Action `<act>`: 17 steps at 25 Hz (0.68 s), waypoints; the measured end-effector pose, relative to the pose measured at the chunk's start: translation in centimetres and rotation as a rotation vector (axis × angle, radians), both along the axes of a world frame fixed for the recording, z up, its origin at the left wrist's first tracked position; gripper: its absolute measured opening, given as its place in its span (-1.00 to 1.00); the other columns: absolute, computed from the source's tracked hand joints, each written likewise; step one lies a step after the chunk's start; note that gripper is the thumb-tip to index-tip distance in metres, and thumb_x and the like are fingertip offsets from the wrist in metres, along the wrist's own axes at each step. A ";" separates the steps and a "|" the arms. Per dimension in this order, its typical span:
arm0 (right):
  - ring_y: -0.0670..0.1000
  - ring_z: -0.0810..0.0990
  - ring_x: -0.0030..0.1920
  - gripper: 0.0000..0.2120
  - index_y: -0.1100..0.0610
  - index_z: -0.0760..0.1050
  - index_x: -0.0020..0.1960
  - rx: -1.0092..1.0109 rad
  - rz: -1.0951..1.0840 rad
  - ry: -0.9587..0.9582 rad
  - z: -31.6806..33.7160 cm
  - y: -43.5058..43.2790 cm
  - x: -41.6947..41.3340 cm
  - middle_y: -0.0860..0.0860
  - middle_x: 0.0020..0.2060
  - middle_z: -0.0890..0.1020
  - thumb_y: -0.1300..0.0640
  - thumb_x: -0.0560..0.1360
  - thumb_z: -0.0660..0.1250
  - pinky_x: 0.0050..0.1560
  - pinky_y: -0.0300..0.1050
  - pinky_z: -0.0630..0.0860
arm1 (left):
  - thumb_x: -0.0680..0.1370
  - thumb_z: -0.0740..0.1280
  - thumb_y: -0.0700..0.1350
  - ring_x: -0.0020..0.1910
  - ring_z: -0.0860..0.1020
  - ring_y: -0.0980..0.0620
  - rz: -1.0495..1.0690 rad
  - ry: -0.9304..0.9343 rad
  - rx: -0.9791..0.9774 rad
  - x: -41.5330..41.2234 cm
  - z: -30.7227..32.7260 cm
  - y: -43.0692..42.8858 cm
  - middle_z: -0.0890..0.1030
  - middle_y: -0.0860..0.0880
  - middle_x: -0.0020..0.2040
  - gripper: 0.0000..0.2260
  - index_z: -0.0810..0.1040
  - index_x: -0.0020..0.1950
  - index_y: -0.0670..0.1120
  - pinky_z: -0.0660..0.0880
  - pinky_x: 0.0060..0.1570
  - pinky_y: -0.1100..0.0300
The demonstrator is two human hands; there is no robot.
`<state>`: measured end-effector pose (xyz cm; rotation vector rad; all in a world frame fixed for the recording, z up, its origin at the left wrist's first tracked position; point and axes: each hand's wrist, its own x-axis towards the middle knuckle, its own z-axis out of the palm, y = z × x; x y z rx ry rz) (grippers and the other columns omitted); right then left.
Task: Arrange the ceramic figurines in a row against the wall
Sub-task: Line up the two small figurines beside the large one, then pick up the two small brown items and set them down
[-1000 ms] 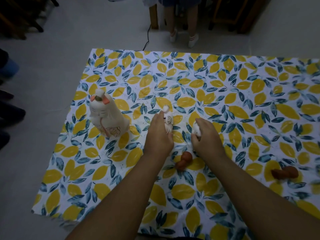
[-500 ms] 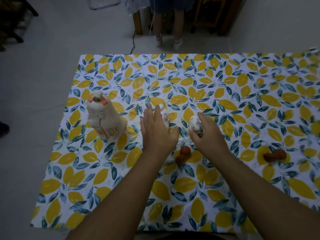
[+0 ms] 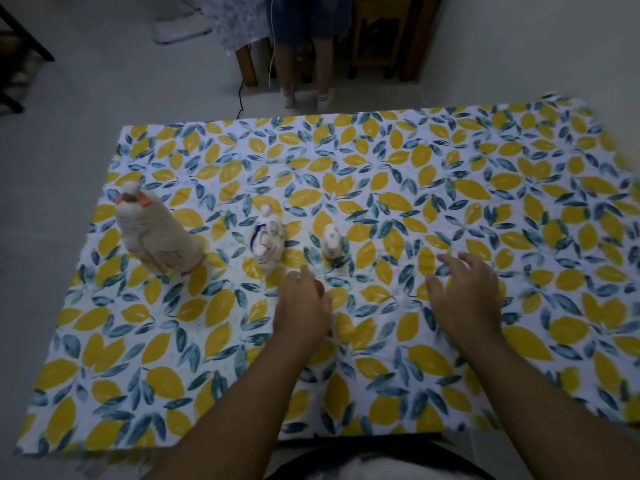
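Three pale ceramic figurines stand in a loose row on the lemon-print tablecloth [image 3: 398, 157]: a tall cat figurine [image 3: 156, 237] at the left, a mid-sized white figurine [image 3: 268, 242], and a small white figurine [image 3: 331, 241]. My left hand [image 3: 303, 306] is just in front of the last two, fingers curled over a small brown figurine [image 3: 321, 288]; only a sliver of it shows. My right hand [image 3: 467, 294] hovers low over the cloth to the right with fingers spread. Whatever lies under it is hidden.
A person's legs [image 3: 306, 60] and wooden furniture [image 3: 381, 43] stand beyond the table's far edge. A cable [image 3: 239, 95] runs down to the floor there. Pale floor lies past the table's left edge.
Both hands let go of the two white figurines and drew back toward me. The left hand now covers the brown figurine; the right moved rightward, over where the second brown one lay.
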<state>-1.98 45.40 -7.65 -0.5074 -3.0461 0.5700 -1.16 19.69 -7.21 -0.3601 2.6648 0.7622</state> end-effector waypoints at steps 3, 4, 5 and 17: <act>0.33 0.35 0.33 -0.45 0.05 0.40 0.44 -0.132 -0.300 -0.139 -1.0 4.6 -0.3 0.18 0.41 0.31 -0.20 0.55 0.35 0.18 0.30 0.49 | 0.66 0.26 -0.07 0.28 0.41 -0.18 -0.012 -0.018 -0.113 0.1 -0.8 2.0 0.42 -0.19 0.36 -0.65 0.37 0.41 -0.15 0.47 0.08 -0.02; 0.33 0.35 0.32 -0.40 0.06 0.37 0.46 -0.192 -0.347 -0.205 -1.4 5.6 -0.5 0.18 0.42 0.28 -0.22 0.54 0.35 0.15 0.27 0.50 | 0.65 0.27 -0.10 0.22 0.45 -0.17 -0.003 0.012 -0.137 0.1 -0.8 2.8 0.47 -0.18 0.30 -0.71 0.43 0.36 -0.14 0.48 0.06 -0.02; 0.33 0.38 0.28 -0.38 0.07 0.36 0.45 -0.269 -0.373 -0.256 -1.6 6.2 -0.7 0.19 0.42 0.27 -0.24 0.52 0.37 0.09 0.22 0.51 | 0.63 0.30 -0.11 0.18 0.48 -0.16 0.012 0.033 -0.134 0.2 -0.8 3.7 0.51 -0.17 0.25 -0.73 0.47 0.32 -0.14 0.50 0.03 -0.03; 0.02 0.54 0.09 -0.63 -0.08 0.51 0.19 -0.754 0.138 -0.109 -0.7 6.0 -2.9 -0.04 0.11 0.53 0.25 0.51 0.49 0.01 -0.16 0.55 | 0.40 0.60 -0.10 0.00 0.59 -0.04 0.206 0.168 0.373 -2.0 0.8 11.8 0.59 -0.03 0.05 -0.46 0.52 0.34 -0.05 0.53 -0.11 0.24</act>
